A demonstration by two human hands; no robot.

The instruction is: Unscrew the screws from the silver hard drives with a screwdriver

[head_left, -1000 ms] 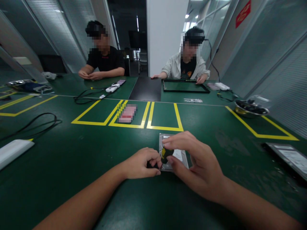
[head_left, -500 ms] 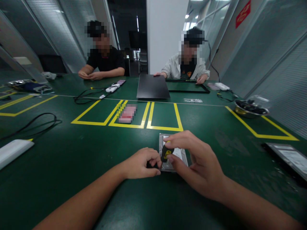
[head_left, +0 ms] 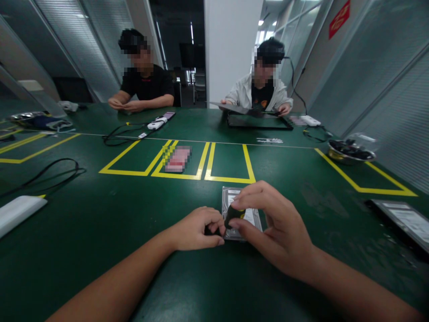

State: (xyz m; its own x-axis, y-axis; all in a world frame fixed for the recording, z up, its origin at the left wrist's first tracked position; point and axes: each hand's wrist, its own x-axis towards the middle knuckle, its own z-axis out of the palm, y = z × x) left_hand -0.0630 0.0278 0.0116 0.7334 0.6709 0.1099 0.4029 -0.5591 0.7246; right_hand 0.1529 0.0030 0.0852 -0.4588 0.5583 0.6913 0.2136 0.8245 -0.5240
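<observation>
**A Careful Turn at Close Quarters**

The right hand's (head_left: pixel 281 232) fingers pinch a dark-and-yellow tool (head_left: pixel 233 215) above a labelled metal drive (head_left: pixel 250 215) flat on the bench (head_left: pixel 150 197); the left hand's (head_left: pixel 191 230) curl at its left edge, their grip unclear. Turning appears underway, calling next for steady, upright pressure. Beyond, a person (head_left: pixel 279 91) handles a dark panel (head_left: pixel 246 108).
</observation>
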